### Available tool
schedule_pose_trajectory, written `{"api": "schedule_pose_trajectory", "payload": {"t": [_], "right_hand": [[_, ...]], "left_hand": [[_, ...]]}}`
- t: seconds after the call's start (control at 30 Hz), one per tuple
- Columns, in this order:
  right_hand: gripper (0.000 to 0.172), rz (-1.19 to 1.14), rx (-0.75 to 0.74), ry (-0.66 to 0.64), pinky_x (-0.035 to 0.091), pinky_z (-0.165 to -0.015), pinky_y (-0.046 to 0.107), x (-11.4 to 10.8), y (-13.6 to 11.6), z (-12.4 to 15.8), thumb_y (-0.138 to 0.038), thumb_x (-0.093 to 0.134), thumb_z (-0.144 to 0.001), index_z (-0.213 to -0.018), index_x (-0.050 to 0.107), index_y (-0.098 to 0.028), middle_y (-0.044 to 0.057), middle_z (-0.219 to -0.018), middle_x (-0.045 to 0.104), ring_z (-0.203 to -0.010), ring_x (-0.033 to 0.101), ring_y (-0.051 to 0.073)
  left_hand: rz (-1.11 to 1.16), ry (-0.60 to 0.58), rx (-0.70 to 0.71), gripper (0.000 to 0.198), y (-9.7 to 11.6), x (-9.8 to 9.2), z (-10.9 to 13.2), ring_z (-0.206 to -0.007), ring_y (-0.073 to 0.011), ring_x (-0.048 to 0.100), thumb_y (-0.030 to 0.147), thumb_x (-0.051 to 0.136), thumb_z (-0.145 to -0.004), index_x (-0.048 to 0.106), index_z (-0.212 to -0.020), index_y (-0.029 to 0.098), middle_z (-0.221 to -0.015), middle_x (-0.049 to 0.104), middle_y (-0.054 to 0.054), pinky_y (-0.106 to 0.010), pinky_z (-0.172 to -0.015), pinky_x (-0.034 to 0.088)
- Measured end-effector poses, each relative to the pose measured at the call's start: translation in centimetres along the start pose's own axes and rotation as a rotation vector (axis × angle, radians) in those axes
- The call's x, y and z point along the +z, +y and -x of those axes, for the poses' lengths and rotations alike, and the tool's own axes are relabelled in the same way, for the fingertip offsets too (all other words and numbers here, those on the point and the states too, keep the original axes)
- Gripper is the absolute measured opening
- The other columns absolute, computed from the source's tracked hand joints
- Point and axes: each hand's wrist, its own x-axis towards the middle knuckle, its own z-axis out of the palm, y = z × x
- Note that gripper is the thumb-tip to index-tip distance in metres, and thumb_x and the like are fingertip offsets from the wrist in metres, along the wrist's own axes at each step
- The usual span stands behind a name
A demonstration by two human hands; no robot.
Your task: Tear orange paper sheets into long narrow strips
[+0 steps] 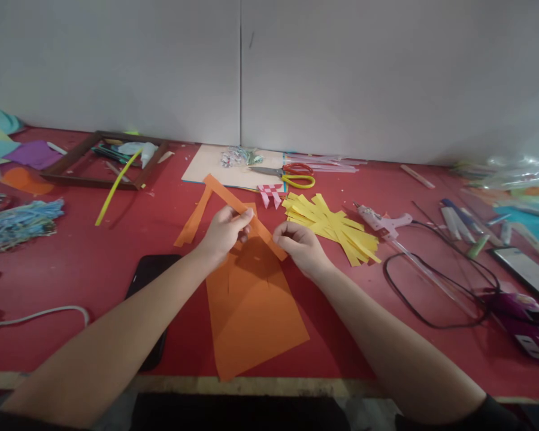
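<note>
Left hand (229,230) has a narrow, flat orange paper strip (231,199) pinched between thumb and fingers around mid-length, strip slanting above a larger orange paper sheet (260,329) that lies on the red tabletop (103,251). Right hand (303,245) is at the strip's lower end, fingers curled in; can't tell if they pinch the edge or only sit against it. Second orange paper length (193,218) angles down leftward from the strip's upper end; fold or separate piece, can't tell. Main risk, as judged: thin paper creasing or bending crooked, caused by the left thumb pressing too hard or the hands pulling unevenly. If the right fingers have no real hold, that end could slip or swing off line. Orange over orange also makes edges easy to misread, so the sheet might get snagged or picked up with the strip. The loose pile of yellow paper strips (330,224) is near the right hand; a careless sweep of the wrist could scatter it. Further right, the pink glue gun (381,222) has a black cable (435,327) looped by the right forearm; an elbow catching the loop could drag the gun. Black phone (150,278) sits partly behind the left forearm, could get nudged.
</note>
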Motion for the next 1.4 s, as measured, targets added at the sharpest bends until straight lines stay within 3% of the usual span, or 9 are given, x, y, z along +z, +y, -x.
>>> {"api": "schedule_pose_trajectory", "payload": {"t": [0.33, 0.47, 0.6, 0.77, 0.83, 0.93, 1.13, 1.27, 1.4], "right_hand": [[0.006, -0.128, 0.043, -0.030, 0.038, -0.055, 0.027, -0.1, 0.5, 0.0, -0.016, 0.058, -0.064, -0.063, 0.060, -0.020, -0.004, -0.056, 0.055, -0.053, 0.048, 0.010], [0.005, -0.213, 0.066, 0.020, 0.039, -0.056, 0.026, -0.1, 0.5, -0.1, -0.017, 0.060, -0.067, -0.064, 0.062, -0.020, -0.004, -0.057, 0.055, -0.055, 0.049, 0.010], [0.008, -0.324, 0.084, 0.053, 0.041, -0.056, 0.026, 0.1, 0.3, -0.2, -0.024, 0.068, -0.070, -0.067, 0.061, -0.020, -0.004, -0.058, 0.055, -0.056, 0.050, 0.010], [0.023, -0.347, 0.059, 0.023, 0.044, -0.056, 0.026, 0.1, 0.4, -0.2, -0.038, 0.074, -0.075, -0.068, 0.064, -0.020, -0.002, -0.062, 0.057, -0.057, 0.052, 0.011], [0.026, -0.319, 0.058, -0.007, 0.044, -0.055, 0.027, 0.0, 0.5, -0.1, -0.043, 0.075, -0.077, -0.071, 0.066, -0.020, -0.002, -0.062, 0.057, -0.057, 0.052, 0.012], [0.029, -0.261, 0.062, -0.040, 0.043, -0.050, 0.027, 0.1, 0.5, 0.1, -0.048, 0.076, -0.077, -0.073, 0.066, -0.021, -0.003, -0.060, 0.056, -0.054, 0.050, 0.012], [0.024, -0.145, -0.012, -0.027, 0.040, -0.056, 0.027, 0.2, 0.4, 0.1, -0.042, 0.077, -0.075, -0.072, 0.066, -0.021, -0.004, -0.059, 0.057, -0.055, 0.048, 0.011], [0.016, -0.104, -0.006, 0.002, 0.036, -0.055, 0.027, -0.1, 0.5, 0.1, -0.033, 0.071, -0.076, -0.068, 0.063, -0.021, -0.004, -0.059, 0.054, -0.056, 0.045, 0.011], [0.014, -0.100, 0.054, 0.009, 0.024, -0.048, 0.027, -0.3, 0.2, 0.4, -0.026, 0.060, -0.072, -0.061, 0.053, -0.022, -0.006, -0.050, 0.036, -0.047, 0.030, 0.011]], "left_hand": [[0.409, 0.387, 0.047, 0.040, 1.8, -1.7, -1.8, -0.045, -0.0044, 0.045, 0.025, 0.078, -0.079, 0.040, -0.068, 0.020, -0.052, 0.039, 0.010, -0.016, -0.040, 0.033], [0.445, 0.397, 0.018, 0.043, 2.3, -2.4, -2.0, -0.044, -0.0037, 0.046, 0.026, 0.081, -0.076, 0.040, -0.068, 0.020, -0.054, 0.042, 0.009, -0.016, -0.040, 0.033], [0.298, 0.180, 0.028, 0.046, 1.8, -1.6, -1.2, -0.039, -0.0038, 0.041, 0.029, 0.082, -0.073, 0.038, -0.066, 0.020, -0.048, 0.038, 0.011, -0.015, -0.037, 0.030], [-0.180, -0.306, -0.125, 0.039, 0.8, -0.8, 0.4, -0.041, -0.0077, 0.052, 0.043, 0.083, -0.070, 0.055, -0.078, 0.017, -0.056, 0.059, 0.003, -0.019, -0.040, 0.037], [-0.334, -0.498, -0.208, 0.038, 0.8, -0.6, 0.9, -0.042, -0.0098, 0.055, 0.044, 0.081, -0.073, 0.054, -0.076, 0.017, -0.053, 0.058, 0.003, -0.020, -0.043, 0.040], [-0.424, -0.633, -0.188, 0.032, 1.0, -0.3, 1.5, -0.045, -0.0072, 0.052, 0.043, 0.076, -0.079, 0.057, -0.080, 0.017, -0.060, 0.056, 0.004, -0.020, -0.046, 0.041], [-0.533, -0.677, -0.186, 0.036, 1.3, -0.3, 1.7, -0.045, -0.0062, 0.045, 0.045, 0.079, -0.074, 0.056, -0.073, 0.017, -0.056, 0.049, 0.006, -0.019, -0.044, 0.036], [-0.503, -0.573, -0.166, 0.040, 0.6, -0.3, 1.7, -0.043, -0.0090, 0.048, 0.053, 0.076, -0.075, 0.054, -0.075, 0.019, -0.055, 0.050, 0.005, -0.020, -0.040, 0.036], [-0.375, -0.395, -0.068, 0.038, 0.2, -0.1, 1.2, -0.040, -0.0093, 0.051, 0.054, 0.073, -0.079, 0.054, -0.080, 0.020, -0.055, 0.051, 0.006, -0.021, -0.041, 0.043]]}}
